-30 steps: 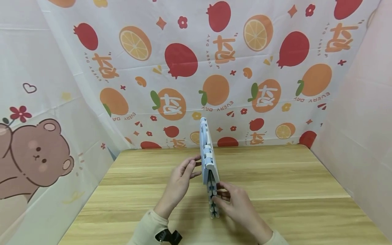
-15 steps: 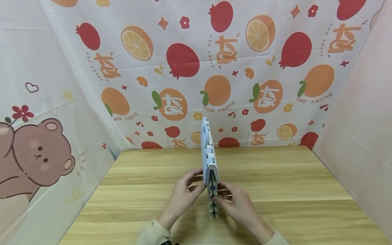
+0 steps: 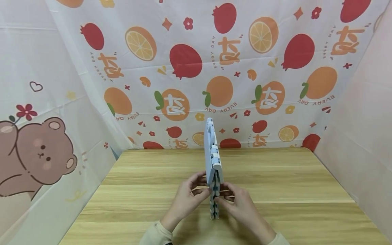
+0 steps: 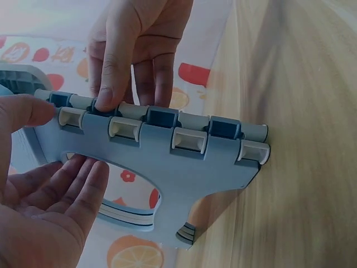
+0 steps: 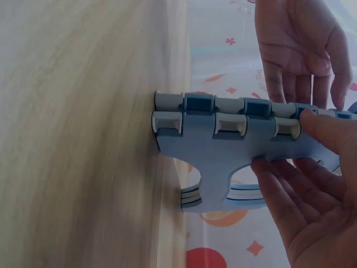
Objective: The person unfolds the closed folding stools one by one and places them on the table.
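A folding stool (image 3: 209, 161) of pale blue and white plastic stands on edge, folded flat, on the table in the head view. Its near edge carries a row of interlocking hinge knuckles, and the leg panel (image 4: 184, 167) has an oval opening. From the left, my left hand (image 3: 187, 199) holds the stool, thumb at the hinge edge and fingers along the panel. My right hand (image 3: 240, 204) grips the other side at about the same height. In the right wrist view its thumb lies on the hinge row and its fingers reach to the opening in the panel (image 5: 215, 151).
The wood-grain table (image 3: 291, 217) spreads out on both sides of the stool. Behind it hangs a fruit-print cloth (image 3: 239, 68). A cloth with a bear print (image 3: 43, 149) covers the left side, and a pale cloth (image 3: 361, 129) the right.
My left hand has come down along the stool's left side and taken hold lower, near the hinge edge. My right hand keeps its hold; the stool looks slightly more upright.
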Tool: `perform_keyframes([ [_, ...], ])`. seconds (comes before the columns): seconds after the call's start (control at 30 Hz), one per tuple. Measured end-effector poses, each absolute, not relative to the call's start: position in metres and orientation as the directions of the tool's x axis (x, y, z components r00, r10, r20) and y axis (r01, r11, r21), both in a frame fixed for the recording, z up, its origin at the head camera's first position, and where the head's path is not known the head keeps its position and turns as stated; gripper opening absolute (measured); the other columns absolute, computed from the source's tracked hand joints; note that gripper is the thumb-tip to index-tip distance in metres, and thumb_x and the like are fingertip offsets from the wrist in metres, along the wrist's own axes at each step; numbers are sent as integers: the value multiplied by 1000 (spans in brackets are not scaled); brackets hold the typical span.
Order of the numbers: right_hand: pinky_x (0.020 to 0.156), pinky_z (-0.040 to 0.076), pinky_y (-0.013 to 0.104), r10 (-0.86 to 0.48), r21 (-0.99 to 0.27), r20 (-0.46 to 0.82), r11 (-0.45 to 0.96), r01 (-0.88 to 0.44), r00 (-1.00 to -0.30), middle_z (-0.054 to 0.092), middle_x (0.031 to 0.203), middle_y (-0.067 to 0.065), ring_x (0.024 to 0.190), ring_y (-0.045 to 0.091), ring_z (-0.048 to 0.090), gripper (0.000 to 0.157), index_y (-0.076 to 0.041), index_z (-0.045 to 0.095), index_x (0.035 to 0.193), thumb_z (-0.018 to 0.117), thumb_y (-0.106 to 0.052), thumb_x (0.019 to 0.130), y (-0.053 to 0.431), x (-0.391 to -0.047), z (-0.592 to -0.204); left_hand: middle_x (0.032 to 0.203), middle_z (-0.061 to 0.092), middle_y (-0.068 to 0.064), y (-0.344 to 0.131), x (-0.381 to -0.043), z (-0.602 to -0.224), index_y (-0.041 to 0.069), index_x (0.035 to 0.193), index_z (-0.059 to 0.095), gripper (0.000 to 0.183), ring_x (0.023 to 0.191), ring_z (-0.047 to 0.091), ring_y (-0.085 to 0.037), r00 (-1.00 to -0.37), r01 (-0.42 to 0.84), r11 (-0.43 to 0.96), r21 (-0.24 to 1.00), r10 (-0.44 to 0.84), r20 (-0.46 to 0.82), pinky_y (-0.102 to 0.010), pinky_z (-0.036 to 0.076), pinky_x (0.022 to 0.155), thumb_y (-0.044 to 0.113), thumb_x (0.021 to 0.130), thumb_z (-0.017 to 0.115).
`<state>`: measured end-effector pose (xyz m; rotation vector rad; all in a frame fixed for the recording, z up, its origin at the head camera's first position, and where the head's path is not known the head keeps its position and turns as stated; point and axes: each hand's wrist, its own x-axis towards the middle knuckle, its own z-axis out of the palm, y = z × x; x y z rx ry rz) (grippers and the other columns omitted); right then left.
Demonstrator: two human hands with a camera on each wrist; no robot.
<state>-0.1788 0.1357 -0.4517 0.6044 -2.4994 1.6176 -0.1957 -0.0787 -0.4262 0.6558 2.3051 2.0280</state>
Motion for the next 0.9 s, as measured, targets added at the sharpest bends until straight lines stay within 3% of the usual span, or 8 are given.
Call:
perform_keyframes([
  [0.33, 93, 66, 34, -356, -804, 275, 424, -416, -893, 78, 123, 14, 109, 31, 78, 42, -5, 69, 130, 83, -23, 95, 144, -187, -450, 128, 73, -22, -77, -196, -429, 1, 151, 54, 72, 120, 71, -33, -912, 304, 128, 944, 325, 250, -30, 64, 97, 1, 86, 86],
  [0.9, 90, 66, 35, -464, -770, 252, 436, -467, -849, 80, 117, 10, 103, 26, 80, 39, -8, 71, 127, 83, -28, 96, 152, -200, -446, 123, 75, -20, -76, -196, -433, 7, 152, 51, 78, 116, 73, -32, -901, 345, 162, 925, 333, 277, -31, 65, 95, -4, 84, 88],
])
